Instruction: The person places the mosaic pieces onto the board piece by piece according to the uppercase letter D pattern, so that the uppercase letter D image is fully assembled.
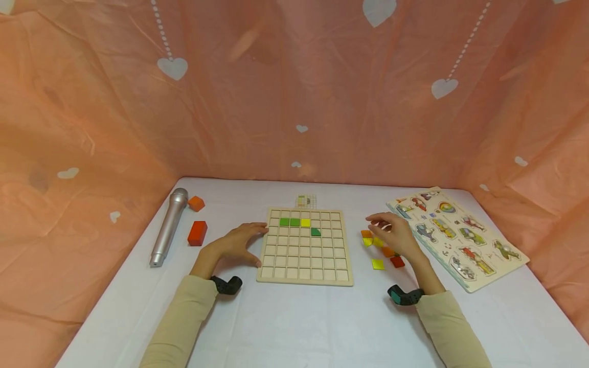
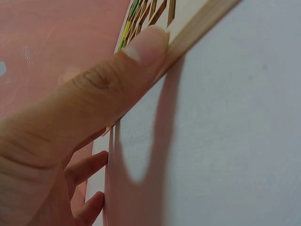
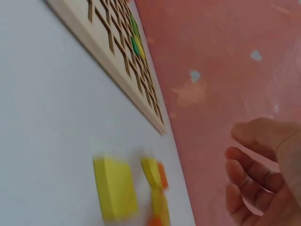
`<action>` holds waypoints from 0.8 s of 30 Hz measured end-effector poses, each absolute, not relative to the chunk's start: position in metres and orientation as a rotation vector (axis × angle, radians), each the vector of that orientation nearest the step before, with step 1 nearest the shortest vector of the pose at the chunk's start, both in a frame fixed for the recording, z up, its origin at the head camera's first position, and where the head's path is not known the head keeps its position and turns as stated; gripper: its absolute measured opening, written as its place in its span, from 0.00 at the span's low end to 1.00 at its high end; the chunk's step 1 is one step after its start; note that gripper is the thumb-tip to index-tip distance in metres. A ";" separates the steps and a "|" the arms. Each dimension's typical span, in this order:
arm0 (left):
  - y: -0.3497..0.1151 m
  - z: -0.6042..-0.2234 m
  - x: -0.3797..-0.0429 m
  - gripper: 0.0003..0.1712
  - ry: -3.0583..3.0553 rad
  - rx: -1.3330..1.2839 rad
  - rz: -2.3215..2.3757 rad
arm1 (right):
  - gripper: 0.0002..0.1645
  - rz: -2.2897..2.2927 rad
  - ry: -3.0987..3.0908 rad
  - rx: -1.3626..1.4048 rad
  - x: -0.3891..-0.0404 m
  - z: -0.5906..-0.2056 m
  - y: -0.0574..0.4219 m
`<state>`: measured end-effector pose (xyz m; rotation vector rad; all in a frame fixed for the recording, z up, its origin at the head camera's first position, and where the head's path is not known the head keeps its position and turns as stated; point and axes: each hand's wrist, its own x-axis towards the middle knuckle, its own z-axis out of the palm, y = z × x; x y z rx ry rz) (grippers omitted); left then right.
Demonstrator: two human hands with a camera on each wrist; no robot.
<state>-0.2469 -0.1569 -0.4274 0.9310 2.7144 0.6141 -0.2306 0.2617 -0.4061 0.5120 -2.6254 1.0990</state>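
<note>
A square wooden grid board (image 1: 299, 284) lies in the middle of the table. Two green tiles (image 1: 290, 222) and a yellow tile (image 1: 306, 223) sit side by side in one upper row, with a dark green tile (image 1: 315, 232) with a rounded corner one row lower. My left hand (image 1: 236, 241) rests at the board's left edge, its thumb (image 2: 146, 47) against the rim and its fingers spread. Over loose yellow, orange and red tiles (image 1: 378, 264) hovers my right hand (image 1: 393, 234). Its fingers (image 3: 242, 174) are loosely bent, with nothing visible between them and the thumb.
A silver microphone (image 1: 169, 227), an orange block (image 1: 196, 203) and a red block (image 1: 197, 233) lie on the left. On the right is a picture puzzle board (image 1: 499, 273). A small printed grid card (image 1: 306, 201) lies behind the grid board. Pink cloth (image 1: 294, 102) hangs around the table.
</note>
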 end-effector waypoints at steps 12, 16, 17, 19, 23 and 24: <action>-0.157 -0.427 -0.246 0.52 2.706 0.910 0.628 | 0.13 1.002 -2.699 0.526 -0.212 -0.408 0.297; -0.157 -0.426 -0.246 0.52 2.704 0.901 0.633 | 0.16 0.989 -2.717 0.541 -0.211 -0.411 0.300; -0.157 -0.426 -0.246 0.52 2.703 0.901 0.633 | 0.17 0.986 -2.716 0.547 -0.211 -0.412 0.300; -0.157 -0.425 -0.246 0.52 2.700 0.897 0.636 | 0.18 0.979 -2.715 0.551 -0.210 -0.414 0.301; -0.157 -0.424 -0.245 0.52 2.699 0.902 0.639 | 0.17 0.978 -2.737 0.547 -0.210 -0.417 0.302; -0.156 -0.424 -0.244 0.52 2.696 0.899 0.644 | 0.16 0.981 -2.747 0.543 -0.210 -0.418 0.302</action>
